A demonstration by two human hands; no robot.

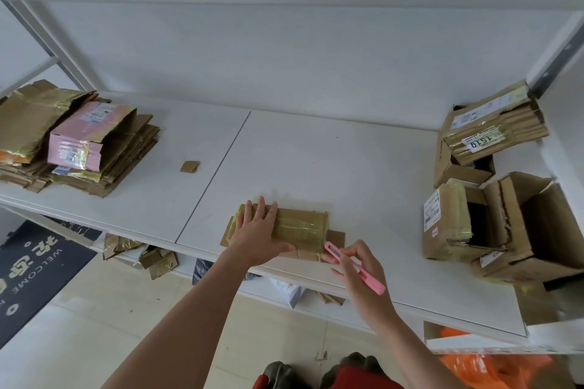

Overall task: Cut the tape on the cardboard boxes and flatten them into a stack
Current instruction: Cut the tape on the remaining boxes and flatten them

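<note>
The right hand (360,275) pinches a pink box cutter (354,267), its tip at the taped cardboard box (300,227) that the left hand (256,230) presses with straight fingers; beyond, left, lies the flattened stack (76,142), right, open boxes (493,218), contents unclear.

Small cardboard box (300,229): brown, wrapped in glossy yellowish tape, lying flat near the front edge of the white shelf, flaps showing at its left and right ends. Stack of flattened boxes (79,148): at the shelf's left end, brown sheets piled unevenly, a pink flattened box (90,136) with a label on top. Unopened and part-opened boxes (493,186): clustered at the right end, taped and labelled, one marked 1519, several with flaps standing open. Pink box cutter (354,267): beside the small box's right end.
</note>
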